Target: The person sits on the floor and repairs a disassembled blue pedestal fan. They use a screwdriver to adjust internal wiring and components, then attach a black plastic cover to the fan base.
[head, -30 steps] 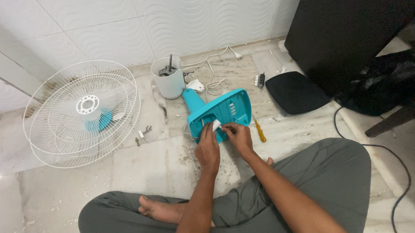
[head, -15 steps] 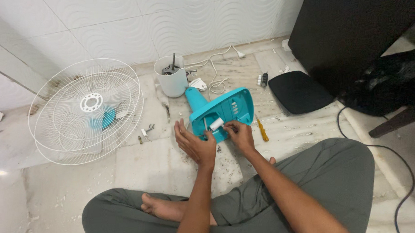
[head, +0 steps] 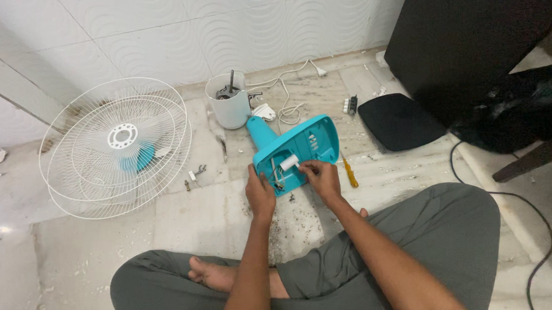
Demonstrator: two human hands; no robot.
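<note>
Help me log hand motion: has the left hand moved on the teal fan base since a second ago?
Yes. The left hand shifted left, from the white part inside the teal fan base to its near-left edge.

Both forearms extend forward from the lower edge of the view, bare, converging toward a point ahead of the crossed legs. The left hand (head: 260,195) is seen from the back, wrist straight, fingers curled downward and forward, thumb raised at the inner side; its fingertips are hidden beneath the hand. The right hand (head: 321,178) sits just beside it, slightly farther forward, wrist bent a little inward, fingers drawn together in a pinch with the thumb and forefinger tips meeting at the left edge of the hand. The two hands are near each other but not touching. One bare foot shows below the left forearm, sole turned upward.
</note>
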